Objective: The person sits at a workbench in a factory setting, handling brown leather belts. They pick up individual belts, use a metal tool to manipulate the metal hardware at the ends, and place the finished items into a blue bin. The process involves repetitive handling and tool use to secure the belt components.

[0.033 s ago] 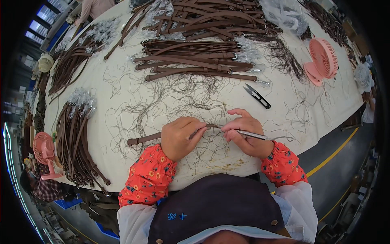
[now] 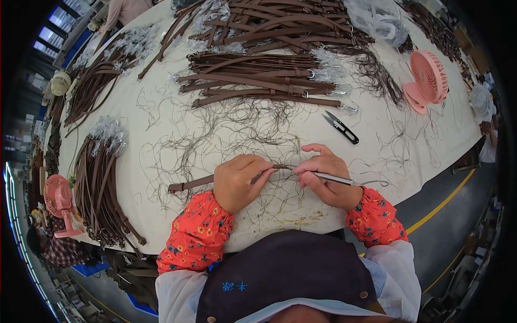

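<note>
My left hand (image 2: pixel 237 182) pinches a narrow brown strap (image 2: pixel 195 184), whose looped end sticks out to the left. The strap's other end comes out between thumb and fingers toward my right hand (image 2: pixel 329 185). That hand is closed around a slim silver pen-shaped tool (image 2: pixel 335 178) with a thin grey cord at its back. The tool's tip is at or very close to the strap end; whether they touch I cannot tell. Loose dark threads (image 2: pixel 215 142) lie scattered around both hands. Beyond my right hand rest black thread snips (image 2: pixel 341 129), blades pointing away to the left.
Bundled brown straps (image 2: pixel 258 81) with clear plastic-wrapped ends lie across the pale table (image 2: pixel 145 183). Another bundle (image 2: pixel 99 188) hangs near the left edge. Pink fans stand at the left (image 2: pixel 58 202) and far right (image 2: pixel 428 78). A person's sleeve (image 2: pixel 126 11) shows at the far left.
</note>
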Demonstrator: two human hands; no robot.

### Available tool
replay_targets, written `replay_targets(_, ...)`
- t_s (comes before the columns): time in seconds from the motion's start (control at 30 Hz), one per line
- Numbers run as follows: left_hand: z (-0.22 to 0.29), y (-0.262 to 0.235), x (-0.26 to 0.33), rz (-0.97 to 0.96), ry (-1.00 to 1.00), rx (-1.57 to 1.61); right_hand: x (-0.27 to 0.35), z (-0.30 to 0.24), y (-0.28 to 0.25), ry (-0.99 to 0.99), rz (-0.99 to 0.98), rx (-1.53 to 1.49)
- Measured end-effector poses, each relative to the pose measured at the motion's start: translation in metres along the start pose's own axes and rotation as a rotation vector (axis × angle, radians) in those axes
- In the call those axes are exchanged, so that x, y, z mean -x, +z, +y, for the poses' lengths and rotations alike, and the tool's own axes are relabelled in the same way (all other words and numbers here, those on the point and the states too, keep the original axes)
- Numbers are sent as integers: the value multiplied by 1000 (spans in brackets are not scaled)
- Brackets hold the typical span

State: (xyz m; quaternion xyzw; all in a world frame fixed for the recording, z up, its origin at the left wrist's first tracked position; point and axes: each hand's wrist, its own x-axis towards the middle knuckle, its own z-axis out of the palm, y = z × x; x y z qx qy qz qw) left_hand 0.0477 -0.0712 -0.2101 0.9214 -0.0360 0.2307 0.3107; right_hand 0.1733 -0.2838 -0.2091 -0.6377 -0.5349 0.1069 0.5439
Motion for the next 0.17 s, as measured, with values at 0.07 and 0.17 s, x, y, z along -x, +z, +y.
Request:
replay_targets(0.07, 0, 0, 0, 4, 7, -1, 0, 1, 0, -1, -6, 7)
replay_targets(0.17, -3, 1, 1, 2, 21, -7, -1, 0, 0, -2, -23, 15)
